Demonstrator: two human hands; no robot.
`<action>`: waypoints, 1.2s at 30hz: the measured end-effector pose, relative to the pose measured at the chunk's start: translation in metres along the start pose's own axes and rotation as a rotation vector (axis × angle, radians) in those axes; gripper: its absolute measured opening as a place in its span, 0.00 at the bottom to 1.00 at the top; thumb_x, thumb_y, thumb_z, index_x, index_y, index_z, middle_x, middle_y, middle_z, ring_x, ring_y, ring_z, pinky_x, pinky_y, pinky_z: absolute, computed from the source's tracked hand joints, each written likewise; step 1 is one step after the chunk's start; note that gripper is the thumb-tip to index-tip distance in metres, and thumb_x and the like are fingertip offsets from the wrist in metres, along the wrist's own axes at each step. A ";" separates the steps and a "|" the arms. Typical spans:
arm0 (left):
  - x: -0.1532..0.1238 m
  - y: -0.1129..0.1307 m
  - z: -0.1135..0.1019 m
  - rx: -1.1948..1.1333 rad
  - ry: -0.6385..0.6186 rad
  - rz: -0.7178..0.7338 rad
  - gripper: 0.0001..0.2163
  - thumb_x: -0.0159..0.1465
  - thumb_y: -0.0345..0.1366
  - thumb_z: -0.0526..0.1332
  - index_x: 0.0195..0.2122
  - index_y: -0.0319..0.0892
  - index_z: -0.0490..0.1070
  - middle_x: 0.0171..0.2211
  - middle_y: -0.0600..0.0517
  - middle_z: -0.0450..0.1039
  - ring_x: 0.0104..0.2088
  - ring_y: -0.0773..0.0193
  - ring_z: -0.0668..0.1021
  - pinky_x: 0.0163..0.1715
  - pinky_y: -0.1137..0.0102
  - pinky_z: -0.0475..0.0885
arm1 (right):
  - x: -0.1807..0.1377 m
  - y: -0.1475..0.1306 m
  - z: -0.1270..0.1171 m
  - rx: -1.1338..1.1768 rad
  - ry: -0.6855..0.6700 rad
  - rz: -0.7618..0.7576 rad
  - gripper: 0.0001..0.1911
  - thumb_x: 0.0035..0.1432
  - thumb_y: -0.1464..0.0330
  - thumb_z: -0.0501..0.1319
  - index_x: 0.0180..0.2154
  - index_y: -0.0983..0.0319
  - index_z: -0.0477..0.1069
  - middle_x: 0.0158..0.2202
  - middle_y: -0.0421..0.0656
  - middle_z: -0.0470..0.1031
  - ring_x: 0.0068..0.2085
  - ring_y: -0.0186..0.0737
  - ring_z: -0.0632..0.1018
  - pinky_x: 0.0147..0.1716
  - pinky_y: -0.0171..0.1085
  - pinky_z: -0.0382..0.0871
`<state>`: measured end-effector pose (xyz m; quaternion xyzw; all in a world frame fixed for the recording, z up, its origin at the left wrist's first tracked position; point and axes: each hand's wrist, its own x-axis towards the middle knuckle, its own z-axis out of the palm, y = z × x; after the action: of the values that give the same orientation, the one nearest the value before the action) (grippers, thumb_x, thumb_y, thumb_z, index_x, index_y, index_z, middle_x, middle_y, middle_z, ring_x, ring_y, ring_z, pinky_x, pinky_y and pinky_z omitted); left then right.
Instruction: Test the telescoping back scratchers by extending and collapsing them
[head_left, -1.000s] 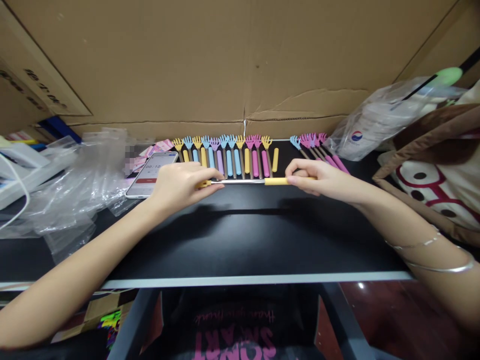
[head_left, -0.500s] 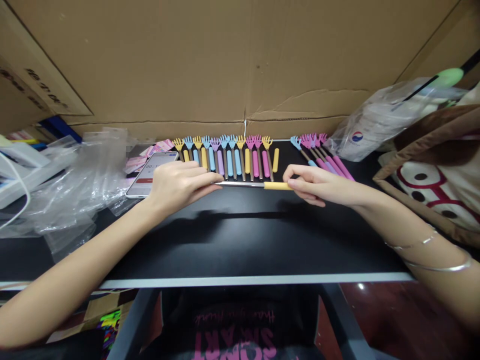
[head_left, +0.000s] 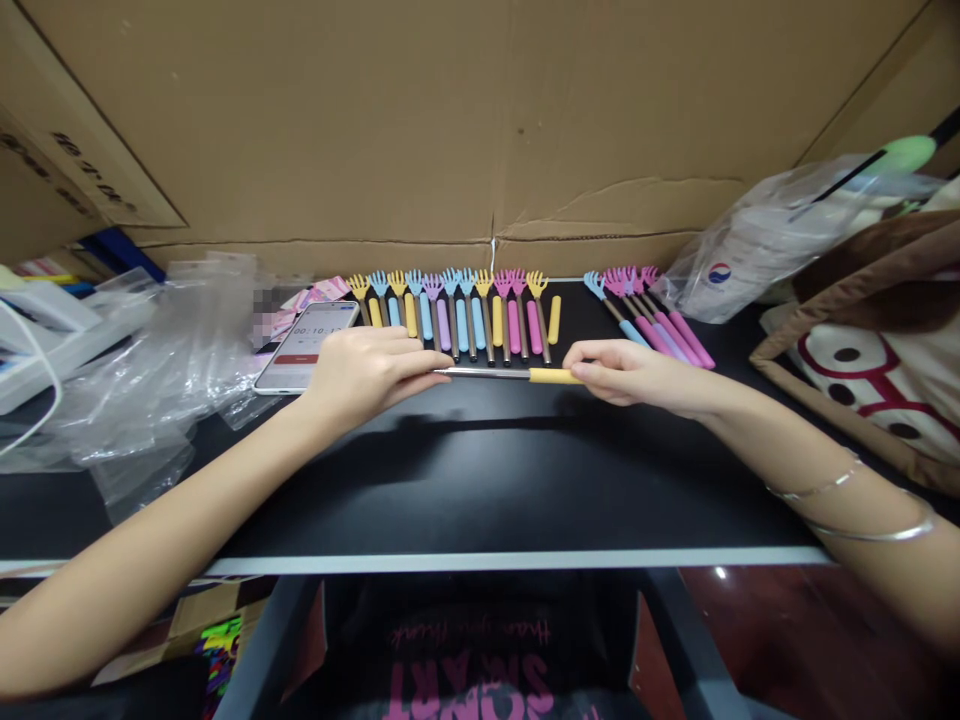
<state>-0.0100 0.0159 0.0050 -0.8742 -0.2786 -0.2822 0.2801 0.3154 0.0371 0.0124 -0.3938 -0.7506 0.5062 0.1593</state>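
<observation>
Both hands hold one yellow back scratcher (head_left: 510, 375) level above the black table (head_left: 480, 480). My left hand (head_left: 364, 368) is closed round its claw end, which the fingers hide. My right hand (head_left: 630, 372) pinches the yellow grip. A short metal shaft shows between them. Behind it lies a neat row of back scratchers (head_left: 457, 315) in yellow, blue, purple and pink, claws pointing to the cardboard wall. A second, slanted group of pink and blue ones (head_left: 652, 315) lies further right.
A phone (head_left: 307, 345) showing a timer lies left of the row. Crumpled clear plastic bags (head_left: 150, 370) cover the left of the table. A plastic bag (head_left: 765, 235) and a brown and white bag (head_left: 862, 350) stand at the right. A cardboard wall (head_left: 480, 130) closes the back.
The visible shaft between my hands has become shorter as my right hand slid left along the table. My left hand has stayed put.
</observation>
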 end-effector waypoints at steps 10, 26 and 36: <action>-0.003 0.000 0.007 -0.253 -0.212 -0.284 0.21 0.69 0.53 0.53 0.36 0.49 0.82 0.26 0.53 0.80 0.26 0.66 0.78 0.21 0.73 0.59 | 0.000 -0.004 -0.001 -0.207 0.096 -0.093 0.22 0.60 0.48 0.58 0.35 0.62 0.64 0.16 0.30 0.56 0.18 0.25 0.55 0.18 0.33 0.43; 0.000 -0.001 0.006 -0.675 -0.499 -0.527 0.17 0.64 0.53 0.59 0.37 0.48 0.82 0.20 0.56 0.77 0.18 0.68 0.74 0.20 0.75 0.59 | -0.008 -0.015 0.006 -0.659 0.361 -0.344 0.14 0.62 0.55 0.58 0.34 0.59 0.68 0.16 0.33 0.61 0.19 0.29 0.60 0.24 0.34 0.49; -0.002 0.005 0.006 -0.279 -0.307 -0.369 0.17 0.67 0.53 0.56 0.37 0.52 0.82 0.30 0.53 0.81 0.27 0.65 0.79 0.21 0.74 0.57 | -0.003 -0.007 0.003 -0.658 0.260 -0.283 0.15 0.65 0.55 0.52 0.33 0.59 0.64 0.16 0.33 0.60 0.18 0.30 0.59 0.24 0.34 0.48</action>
<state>-0.0061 0.0159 -0.0025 -0.8714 -0.4307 -0.2284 0.0554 0.3121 0.0320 0.0181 -0.3771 -0.8935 0.1566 0.1867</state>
